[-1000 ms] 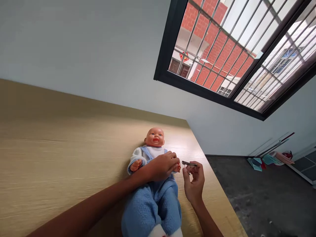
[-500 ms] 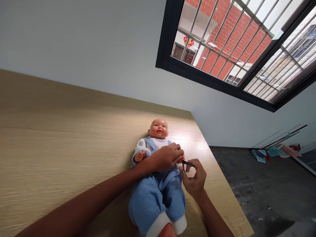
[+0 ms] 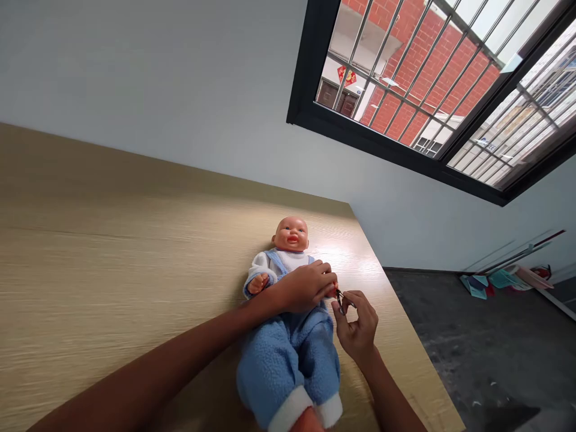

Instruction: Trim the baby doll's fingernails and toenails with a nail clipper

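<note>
A baby doll (image 3: pixel 288 342) in a white top and fuzzy blue overalls lies on its back on the wooden table (image 3: pixel 112 258), head toward the wall. Across its chest reaches my left hand (image 3: pixel 310 285), fingers closed around the doll's arm near its small hand, which is mostly hidden. Between the thumb and fingers of my right hand (image 3: pixel 357 327) is a small dark nail clipper (image 3: pixel 341 300). Its tip is at the doll's fingers, beside my left fingertips. The doll's other hand (image 3: pixel 258 283) rests free at its side.
A barred window (image 3: pixel 405 78) with a black frame is in the wall above the table. Past the table's right edge lies a dark floor (image 3: pixel 450 324). Dustpans (image 3: pixel 474 285) and long handles lean against the wall at the far right.
The nail clipper has turned in my right hand, and its levers look closer together. My left hand keeps its hold on the doll's arm. The view has shifted slightly.
</note>
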The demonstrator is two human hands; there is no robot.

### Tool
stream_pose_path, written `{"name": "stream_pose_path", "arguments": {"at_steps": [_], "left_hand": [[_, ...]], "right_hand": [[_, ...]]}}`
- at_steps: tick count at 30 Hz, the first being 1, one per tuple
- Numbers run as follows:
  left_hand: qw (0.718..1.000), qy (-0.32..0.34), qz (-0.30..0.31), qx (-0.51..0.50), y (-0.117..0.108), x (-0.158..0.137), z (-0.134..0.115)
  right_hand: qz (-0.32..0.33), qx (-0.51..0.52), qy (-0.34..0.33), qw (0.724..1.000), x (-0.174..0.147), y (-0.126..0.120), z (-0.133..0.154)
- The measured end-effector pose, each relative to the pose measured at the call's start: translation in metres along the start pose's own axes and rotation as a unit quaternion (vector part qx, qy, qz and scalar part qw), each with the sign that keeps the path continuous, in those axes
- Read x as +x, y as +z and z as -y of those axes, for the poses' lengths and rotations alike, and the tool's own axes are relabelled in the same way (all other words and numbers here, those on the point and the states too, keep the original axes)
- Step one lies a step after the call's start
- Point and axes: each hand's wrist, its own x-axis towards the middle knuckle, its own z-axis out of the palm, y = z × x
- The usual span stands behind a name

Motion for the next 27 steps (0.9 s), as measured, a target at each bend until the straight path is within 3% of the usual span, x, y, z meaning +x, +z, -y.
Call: {"name": "stream_pose_path", "arguments": {"at_steps": [9, 19, 27], "left_hand": [[1.0, 0.001, -0.017, 0.003, 0.001, 0.0009, 0.0005], [1.0, 0.005, 0.001, 0.006, 0.0001, 0.0, 0.0008], [1.0, 0.008, 0.001, 0.009, -0.001, -0.0001, 0.0003]], "right_hand": [[-0.021, -0.012, 0.0, 1.0, 0.0001, -0.0012, -0.0008], [0.031, 0.004, 0.021, 0.999, 0.0052, -0.0031, 0.0032], [0.019, -0.006, 0.018, 1.0, 0.0037, -0.002, 0.0037]]}}
